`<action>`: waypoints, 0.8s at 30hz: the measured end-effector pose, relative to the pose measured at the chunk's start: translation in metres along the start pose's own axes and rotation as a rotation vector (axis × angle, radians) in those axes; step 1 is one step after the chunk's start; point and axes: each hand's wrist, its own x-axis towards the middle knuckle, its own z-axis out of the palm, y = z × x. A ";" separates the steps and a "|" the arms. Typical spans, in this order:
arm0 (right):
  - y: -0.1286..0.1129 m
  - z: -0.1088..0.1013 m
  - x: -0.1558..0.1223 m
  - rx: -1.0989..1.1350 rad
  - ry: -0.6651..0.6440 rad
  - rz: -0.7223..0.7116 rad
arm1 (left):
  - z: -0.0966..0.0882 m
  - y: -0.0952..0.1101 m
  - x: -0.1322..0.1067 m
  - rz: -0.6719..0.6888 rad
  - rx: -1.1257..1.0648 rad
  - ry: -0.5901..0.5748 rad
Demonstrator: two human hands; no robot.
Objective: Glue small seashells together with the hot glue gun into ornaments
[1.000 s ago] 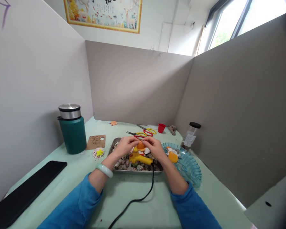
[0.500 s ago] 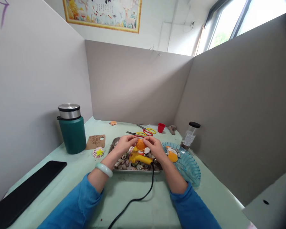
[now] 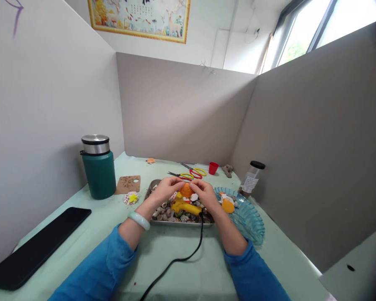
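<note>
1. On the left of the worktop (image 3: 163, 244), your green flask (image 3: 99, 175) and brown card (image 3: 127, 184) sit as they did a second ago; your view has shifted only slightly.
2. Your left hand (image 3: 166, 189) has its grip pinched on the orange piece's upper left edge.
3. Between your hands, the orange piece (image 3: 186, 191) is above the tray (image 3: 181, 225) of shells. Your fingertips have parted across its top, baring more of it; that looks like a small change of hold, with handling unfinished.
4. Below it, the yellow tool (image 3: 187, 207) lies on the shells, untouched.
5. Your right hand (image 3: 207, 195) pinches the piece's upper right edge, near the blue plate (image 3: 253, 228).
</note>
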 end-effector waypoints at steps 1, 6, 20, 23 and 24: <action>0.001 0.000 0.000 0.000 -0.006 -0.001 | 0.001 0.001 -0.001 0.003 -0.006 -0.004; 0.001 0.001 0.000 0.023 -0.029 0.025 | 0.003 0.004 -0.004 -0.018 -0.057 0.002; -0.002 0.000 -0.004 -0.021 -0.057 -0.017 | -0.005 -0.002 -0.001 -0.035 -0.016 -0.047; -0.002 0.000 -0.004 -0.022 -0.041 -0.013 | -0.005 0.001 -0.002 -0.047 -0.011 -0.042; -0.002 0.000 -0.004 -0.025 -0.036 -0.014 | -0.004 0.001 -0.002 -0.048 0.002 -0.043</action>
